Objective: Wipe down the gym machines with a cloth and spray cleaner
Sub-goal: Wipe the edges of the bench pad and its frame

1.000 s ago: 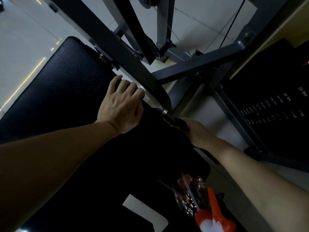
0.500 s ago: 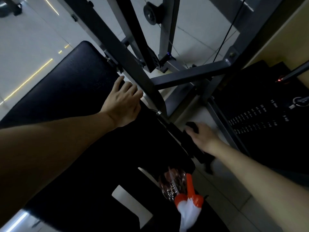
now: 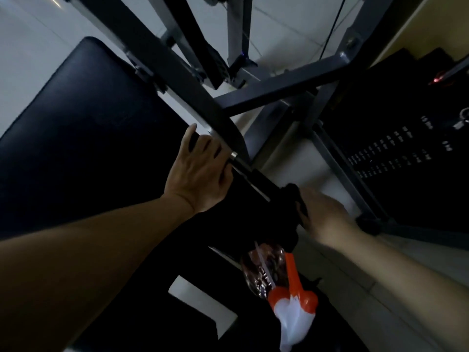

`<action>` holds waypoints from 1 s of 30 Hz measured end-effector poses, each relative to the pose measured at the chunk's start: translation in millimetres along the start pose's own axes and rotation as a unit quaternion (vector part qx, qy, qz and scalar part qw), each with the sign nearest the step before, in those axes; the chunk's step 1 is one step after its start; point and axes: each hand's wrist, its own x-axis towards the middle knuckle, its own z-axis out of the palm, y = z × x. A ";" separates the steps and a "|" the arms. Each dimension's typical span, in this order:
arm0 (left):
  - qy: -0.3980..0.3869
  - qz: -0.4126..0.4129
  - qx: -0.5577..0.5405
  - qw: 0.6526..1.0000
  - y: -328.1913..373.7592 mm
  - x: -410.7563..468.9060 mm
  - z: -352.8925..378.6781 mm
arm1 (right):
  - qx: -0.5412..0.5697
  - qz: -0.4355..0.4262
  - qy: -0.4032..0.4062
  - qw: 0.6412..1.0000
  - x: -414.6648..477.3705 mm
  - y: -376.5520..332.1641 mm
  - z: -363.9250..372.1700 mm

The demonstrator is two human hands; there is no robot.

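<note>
My left hand [image 3: 200, 174] rests on the right edge of the machine's black back pad [image 3: 83, 138], thumb raised, fingers reaching toward the chrome end of a black handle bar [image 3: 256, 177]. Further down that bar, my right hand [image 3: 327, 214] grips a dark cloth [image 3: 295, 196] and presses it round the bar. A clear spray bottle [image 3: 264, 270] with an orange and white trigger head [image 3: 294, 308] lies on the black seat [image 3: 142, 262] below both hands.
Grey steel frame beams [image 3: 276, 90] cross just above my hands. A black weight stack [image 3: 396, 153] with small white labels stands to the right, with a cable [image 3: 332, 29] running up beside it. Pale tiled floor [image 3: 30, 47] surrounds the machine.
My right hand has slid the cloth further down the handle bar, away from the chrome end. My left hand has shifted along the pad's edge, closer to that end.
</note>
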 end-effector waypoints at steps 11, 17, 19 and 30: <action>0.010 -0.010 0.002 1.000 2.1 2.1 -0.1 | 0.507 0.076 -0.082 0.854 45.0 -58.4 -48.9; 0.035 -0.008 0.000 0.999 1.5 1.2 1.4 | 0.535 0.118 -0.221 0.807 71.0 -16.9 -35.7; 0.038 -0.009 0.001 0.999 2.0 1.3 1.2 | 0.524 0.125 -0.271 0.798 67.0 -8.3 -30.5; 0.011 -0.017 0.016 1.000 5.0 1.1 -4.1 | 0.391 0.128 -0.104 0.906 47.7 -23.8 -8.4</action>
